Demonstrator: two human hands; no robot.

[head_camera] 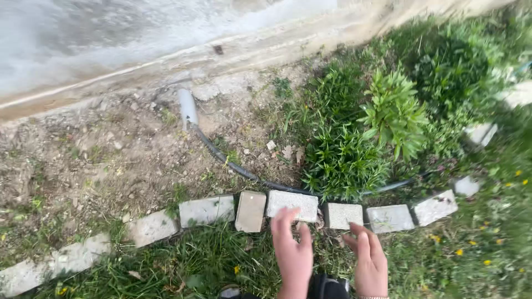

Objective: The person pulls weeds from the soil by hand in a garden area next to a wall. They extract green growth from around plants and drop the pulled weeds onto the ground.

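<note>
Both hands open, holding nothing. Left hand (293, 252) fingertips touch grey paving block (292, 205), lower centre of frame; right hand (368, 260) hovers just below neighbouring smaller block (343, 215). Black hose (233, 164) curves behind the row.

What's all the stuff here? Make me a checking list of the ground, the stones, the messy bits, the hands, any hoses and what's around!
Surface: bare stony soil beside grass.
Job's things: curved row of pale grey rectangular paving stones; the left hand reaches for one stone, the right hand for the smaller square stone.
Clutter: one tan stone sits turned out of line; dry leaves lie on the soil.
Grippers: both hands open, fingers spread, holding nothing.
Cables: thin black hose runs from a grey pipe stub behind the stones.
Surroundings: green leafy plants, yellow flowers, pale concrete wall base.
</note>
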